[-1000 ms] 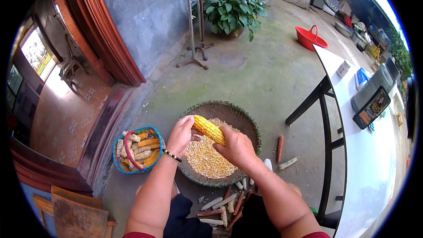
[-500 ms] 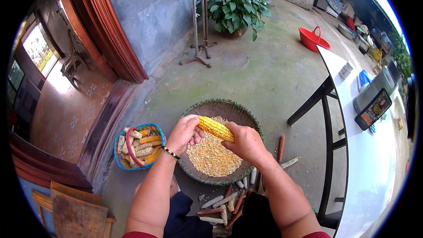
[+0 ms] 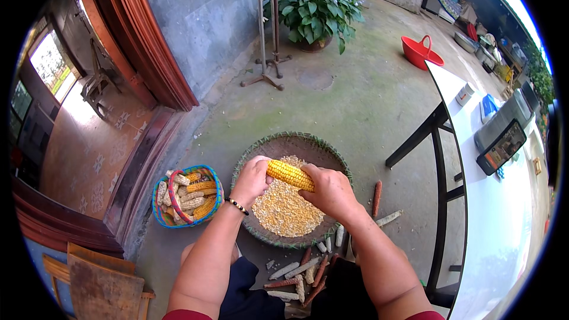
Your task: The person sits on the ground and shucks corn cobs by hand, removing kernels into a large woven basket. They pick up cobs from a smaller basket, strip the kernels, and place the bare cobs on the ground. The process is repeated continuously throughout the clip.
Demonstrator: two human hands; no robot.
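Both my hands grip one yellow corn cob (image 3: 290,175) above a round woven basket (image 3: 244,213). My left hand (image 3: 253,179) is closed on the cob's left end, fingers curled under. Around the right end wraps my right hand (image 3: 333,191), its thumb lying along the kernels. Rows of kernels cover the side of the cob that shows. Loose yellow and pale corn kernels (image 3: 287,210) lie heaped in the basket below. To the left stands a blue-rimmed handled basket (image 3: 157,212) holding several yellow and whitish corn cobs (image 3: 192,201).
Stripped cobs (image 3: 305,272) lie on the floor by my legs, with a red one (image 3: 377,198) further right. A white table (image 3: 492,231) with dark legs carries a propped phone (image 3: 502,147). A metal stand (image 3: 264,77), potted plant (image 3: 314,12) and red basket (image 3: 422,53) stand farther off.
My left hand has shifted slightly, its fingers now curled closer beneath the cob's left end. The right hand keeps nearly the same grip.
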